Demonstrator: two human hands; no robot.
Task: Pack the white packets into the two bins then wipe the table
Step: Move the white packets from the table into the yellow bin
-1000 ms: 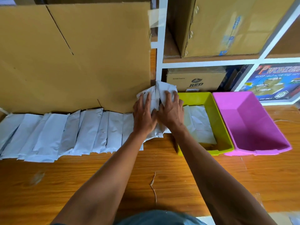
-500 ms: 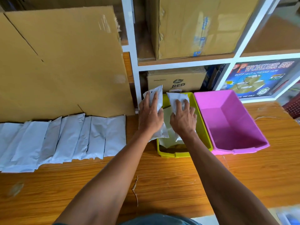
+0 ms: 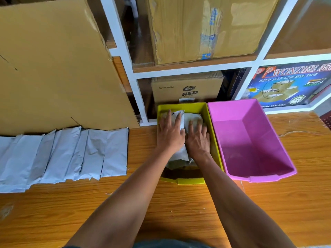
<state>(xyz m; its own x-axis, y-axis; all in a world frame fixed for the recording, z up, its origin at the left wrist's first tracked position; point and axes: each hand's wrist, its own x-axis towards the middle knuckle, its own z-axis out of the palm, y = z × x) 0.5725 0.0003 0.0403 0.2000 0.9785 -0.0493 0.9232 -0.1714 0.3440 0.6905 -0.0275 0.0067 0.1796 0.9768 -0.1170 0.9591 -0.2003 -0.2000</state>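
Hands [image 3: 184, 138] flat atop binned packets [image 3: 180, 122]

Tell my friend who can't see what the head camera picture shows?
Two hands, left hand and right hand, press white packets down into a yellow bin. An empty pink bin sits beside it, and more packets line the wooden table.

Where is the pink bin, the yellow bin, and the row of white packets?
pink bin [image 3: 250, 140]: head view, on its inner floor.
yellow bin [image 3: 182, 180]: head view, on its near rim.
row of white packets [image 3: 71, 154]: head view, on a middle packet.
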